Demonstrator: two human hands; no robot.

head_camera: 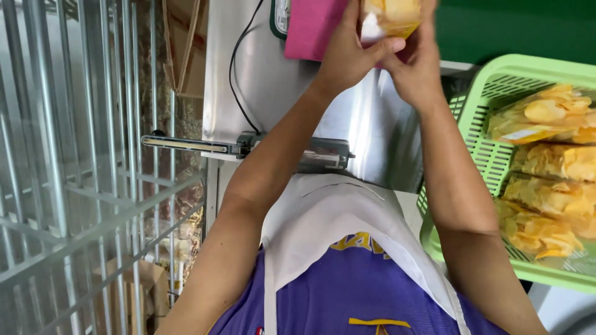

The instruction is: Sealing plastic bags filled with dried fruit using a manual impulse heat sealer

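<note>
A clear bag of yellow chips [391,15] sits at the top edge of the view, partly cut off. My left hand [351,53] grips its lower edge from the left with fingers pinched. My right hand [417,68] holds the same bag from the right, touching my left hand. Both are raised above a steel table [261,74]. A pink cloth or card [310,28] lies just behind my left hand.
A green plastic basket [478,118] at the right holds several sealed bags of chips [546,115]. A bag sealer with a long bar [248,147] sits at the table's near edge, a black cable [239,62] leading to it. A metal wire rack [74,186] fills the left.
</note>
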